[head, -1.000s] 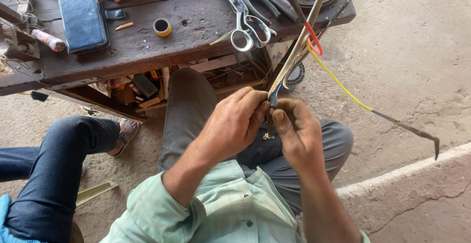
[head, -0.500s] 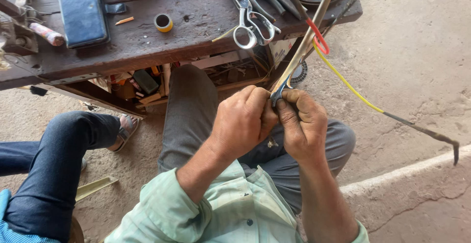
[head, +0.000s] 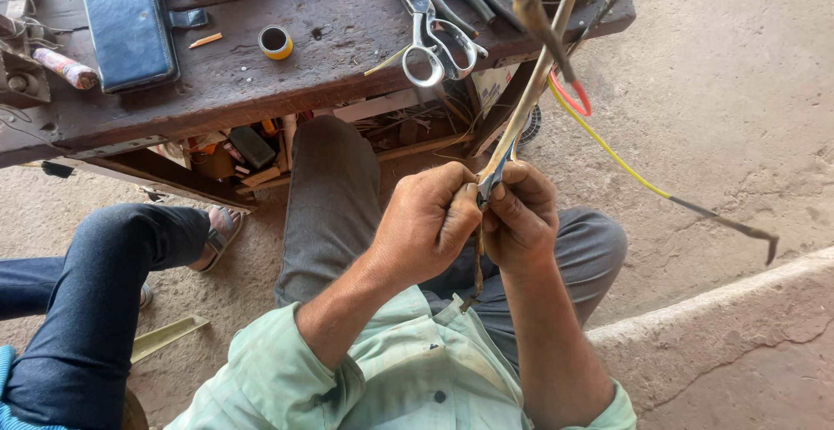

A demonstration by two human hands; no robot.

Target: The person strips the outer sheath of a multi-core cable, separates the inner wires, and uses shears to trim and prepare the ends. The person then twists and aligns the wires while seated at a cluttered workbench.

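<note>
Seated below a wooden bench (head: pixel 261 91), a person's left hand (head: pixel 426 226) and right hand (head: pixel 519 217) both pinch a thin wire bundle (head: pixel 521 122) above the lap; it looks light, springy, probably best gripped near the fingers.

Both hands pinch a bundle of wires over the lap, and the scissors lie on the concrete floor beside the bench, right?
Not quite. The scissors lie on the wooden bench, near its front edge, not on the floor; the head view shows this. The rest holds: the left hand and right hand both pinch the wires over the lap.
</note>
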